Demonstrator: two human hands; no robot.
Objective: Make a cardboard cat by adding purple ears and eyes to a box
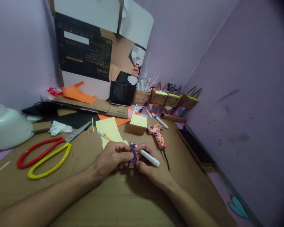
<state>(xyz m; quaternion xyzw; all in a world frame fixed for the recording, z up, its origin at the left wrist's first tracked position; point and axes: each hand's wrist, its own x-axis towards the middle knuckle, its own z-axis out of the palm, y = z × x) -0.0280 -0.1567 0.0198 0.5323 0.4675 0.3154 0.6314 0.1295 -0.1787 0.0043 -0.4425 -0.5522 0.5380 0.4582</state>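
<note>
My left hand point(117, 157) pinches a small pointed purple piece point(133, 161), perhaps cardboard, above the cardboard-covered table. In my right hand point(151, 167) rests a white marker point(150, 158) with a purple end pointing toward that piece. The fingertips of my right hand also touch the piece's side, and fingers hide part of it. Just beyond the hands stands a small cardboard box point(137, 128) with a pale yellow top. A torn pale yellow sheet point(111, 128) lies near my left hand. Close to my right hand is a flower-patterned glue gun point(158, 137) with a black cord.
Large scissors point(49, 148) with red and yellow handles lie at left, near a white ceramic bowl point(8, 127). A phone point(195, 146) lies along the right wall. Behind are orange paper point(78, 94), a basket point(141, 97) of sticks, decorated boxes point(172, 100) and an upright carton point(85, 53).
</note>
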